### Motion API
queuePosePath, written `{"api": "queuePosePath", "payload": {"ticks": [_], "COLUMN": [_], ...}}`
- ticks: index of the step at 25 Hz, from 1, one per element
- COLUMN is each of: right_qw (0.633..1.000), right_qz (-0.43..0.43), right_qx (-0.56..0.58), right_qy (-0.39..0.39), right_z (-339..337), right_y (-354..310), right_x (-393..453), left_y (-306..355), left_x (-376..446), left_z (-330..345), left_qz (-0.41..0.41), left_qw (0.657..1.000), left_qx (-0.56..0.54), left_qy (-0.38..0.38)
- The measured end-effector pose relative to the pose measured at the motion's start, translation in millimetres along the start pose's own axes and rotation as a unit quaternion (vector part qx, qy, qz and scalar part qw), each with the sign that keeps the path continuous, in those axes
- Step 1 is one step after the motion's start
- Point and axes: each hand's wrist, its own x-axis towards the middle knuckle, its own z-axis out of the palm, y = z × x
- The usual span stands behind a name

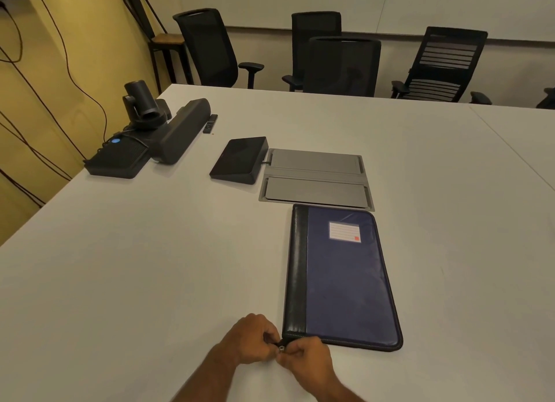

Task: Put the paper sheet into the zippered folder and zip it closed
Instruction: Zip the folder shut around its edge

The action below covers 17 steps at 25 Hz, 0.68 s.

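Closed folder [339, 277] lies flat, stretching away from both hands. Left hand [250, 340] and right hand [303, 356] pinch what seems the zip pull [281, 347] at its near corner. Likely stiff, light; hold by the spine.

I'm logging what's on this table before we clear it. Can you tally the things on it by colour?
Black: 5, namely camera, speaker bar, remote, base unit, touch console
Grey: 1, the cable hatch
Blue and black: 1, the zippered folder
Total: 7
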Motion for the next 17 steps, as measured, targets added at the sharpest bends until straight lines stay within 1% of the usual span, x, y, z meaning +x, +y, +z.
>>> {"api": "queuePosePath", "payload": {"ticks": [6, 12, 17], "right_qw": [0.999, 0.999, 0.997], "right_qz": [0.031, 0.037, 0.029], "right_qx": [-0.018, 0.026, -0.031], "right_qy": [0.017, 0.027, 0.057], "right_z": [4.7, 4.1, 5.8], "right_y": [-4.2, -5.1, -6.1], "right_x": [3.0, -3.3, -1.5], "left_y": [-2.2, -4.6, -5.2], "left_x": [-2.1, -1.7, 0.0], "left_z": [1.0, -0.3, -1.2], "left_qz": [0.006, -0.003, 0.000], "left_qw": [1.000, 0.998, 0.999], "left_qx": [-0.027, -0.057, -0.044], "left_qy": [0.006, 0.004, -0.009]}}
